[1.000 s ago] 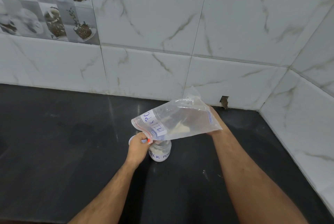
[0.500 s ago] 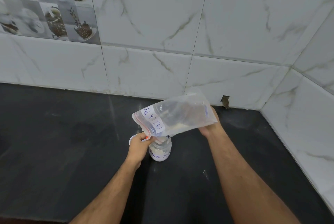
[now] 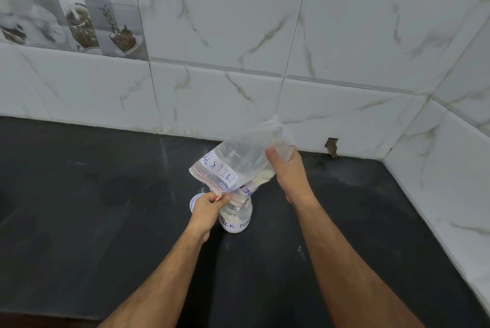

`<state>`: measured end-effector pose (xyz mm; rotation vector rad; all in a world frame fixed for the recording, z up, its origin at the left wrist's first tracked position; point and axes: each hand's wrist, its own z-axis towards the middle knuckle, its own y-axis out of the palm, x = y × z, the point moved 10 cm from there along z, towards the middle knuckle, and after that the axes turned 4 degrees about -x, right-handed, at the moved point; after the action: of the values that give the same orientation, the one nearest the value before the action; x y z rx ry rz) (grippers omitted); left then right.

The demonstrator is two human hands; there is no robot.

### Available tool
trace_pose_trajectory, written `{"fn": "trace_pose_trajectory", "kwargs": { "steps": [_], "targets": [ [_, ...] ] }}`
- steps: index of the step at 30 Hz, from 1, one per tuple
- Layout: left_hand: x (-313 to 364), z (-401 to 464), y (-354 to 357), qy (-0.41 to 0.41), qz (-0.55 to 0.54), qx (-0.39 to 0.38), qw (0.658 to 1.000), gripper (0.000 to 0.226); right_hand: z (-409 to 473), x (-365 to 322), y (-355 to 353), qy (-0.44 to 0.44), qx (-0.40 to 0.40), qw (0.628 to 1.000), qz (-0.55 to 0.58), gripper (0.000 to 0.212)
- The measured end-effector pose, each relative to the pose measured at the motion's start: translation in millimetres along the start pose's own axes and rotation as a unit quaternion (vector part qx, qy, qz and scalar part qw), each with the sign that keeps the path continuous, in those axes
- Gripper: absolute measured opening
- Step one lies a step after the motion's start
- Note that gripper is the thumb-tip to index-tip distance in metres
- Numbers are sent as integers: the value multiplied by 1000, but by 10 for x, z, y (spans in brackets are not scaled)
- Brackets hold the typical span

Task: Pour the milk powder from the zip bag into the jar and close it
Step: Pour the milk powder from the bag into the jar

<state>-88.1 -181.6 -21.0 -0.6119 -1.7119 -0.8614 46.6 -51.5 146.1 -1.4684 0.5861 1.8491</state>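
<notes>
The dark surface (image 3: 106, 195) runs wide and bare to the left and near side, but tiled walls (image 3: 344, 102) close it off at the far edge and on the right. Above its middle the zip bag (image 3: 238, 163) hangs tilted, mouth down over the open jar (image 3: 236, 219), powder lumped at its lower edge. The right hand (image 3: 289, 174) grips the bag's raised far end, the left hand (image 3: 209, 207) pinches its low mouth corner just left of the jar, and a white lid (image 3: 195, 201) peeks out behind that hand.

One bag (image 3: 238, 166), one jar (image 3: 235, 219), one lid (image 3: 195, 201) left of the jar. Two hands: left hand (image 3: 209, 204) near the jar, right hand (image 3: 289, 174) farther right. One counter (image 3: 92, 208), one hole (image 3: 331, 146) in the far wall.
</notes>
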Motion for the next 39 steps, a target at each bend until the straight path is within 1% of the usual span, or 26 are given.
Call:
{"fn": "trace_pose_trajectory", "kwargs": {
  "steps": [1,2,3,5,8,9,13,15,17,21,23,27,30,34,36,37,39],
  "targets": [
    [6,-4,0,1,1,0,1000,16,19,13,-15,5,17,1000,-18,45],
    [12,-10,0,1,1,1,1000,14,28,7,-3,10,21,999,-31,35],
    [17,-16,-4,2,2,3,1000,13,39,4,17,16,19,999,-38,32],
    [17,-20,-8,-1,3,3,1000,12,48,-15,76,31,10,998,-45,34],
    [2,-24,-27,-7,7,8,1000,11,76,-67,183,29,-13,997,-68,46],
    [-2,-23,-36,-7,8,11,1000,11,86,-86,224,27,-25,996,-79,46],
    [-18,-22,-46,-6,18,13,1000,13,80,-175,358,20,-56,994,-97,46],
    [-35,-16,-64,-2,17,16,1000,16,69,-215,382,15,-65,992,-110,41],
    [-50,-20,-82,0,17,18,1000,18,51,-185,417,36,-85,989,-119,39],
    [-65,-9,-94,-2,15,21,1000,18,9,-200,423,50,-80,987,-127,44],
    [-61,-11,-94,-2,15,21,1000,17,-29,-229,453,59,-94,986,-121,35],
    [-44,-23,-64,0,18,11,1000,17,-59,-340,496,45,-108,984,-131,31],
    [-45,-43,-89,1,17,29,999,15,-67,-304,556,62,-130,980,-135,36],
    [-36,-44,-112,1,31,39,999,14,-52,-305,512,52,-106,983,-138,37],
    [-31,-50,-137,0,34,52,998,11,-79,-269,559,63,-126,980,-143,39],
    [-20,-67,-144,-1,37,61,997,12,-103,-249,580,70,-136,978,-141,39],
    [1,-79,-162,1,45,72,996,17,-104,-254,557,73,-126,981,-129,38]
  ]
}}
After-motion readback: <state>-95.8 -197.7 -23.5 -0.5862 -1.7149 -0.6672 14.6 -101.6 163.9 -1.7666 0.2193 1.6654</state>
